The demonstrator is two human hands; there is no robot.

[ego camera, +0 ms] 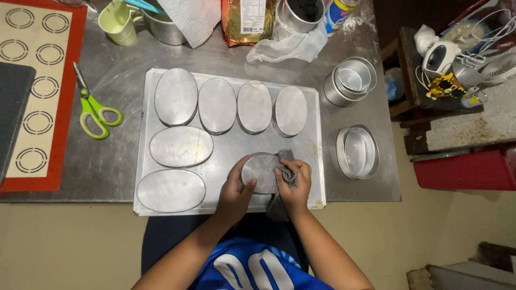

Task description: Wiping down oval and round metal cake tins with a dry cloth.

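- Gripping round metal pan (261, 172), upside down over the baking tray (232, 144) near edge: left hand (235, 189) fingers curled on its rim.
- Right hand (294, 182) closed on grey cloth (285, 173), pressed against pan.
- Beyond: six inverted oval pans (217, 105) on tray.
- Farther left: green scissors (95, 114).

Bright even overhead light, soft glare on steel, sharp focus.
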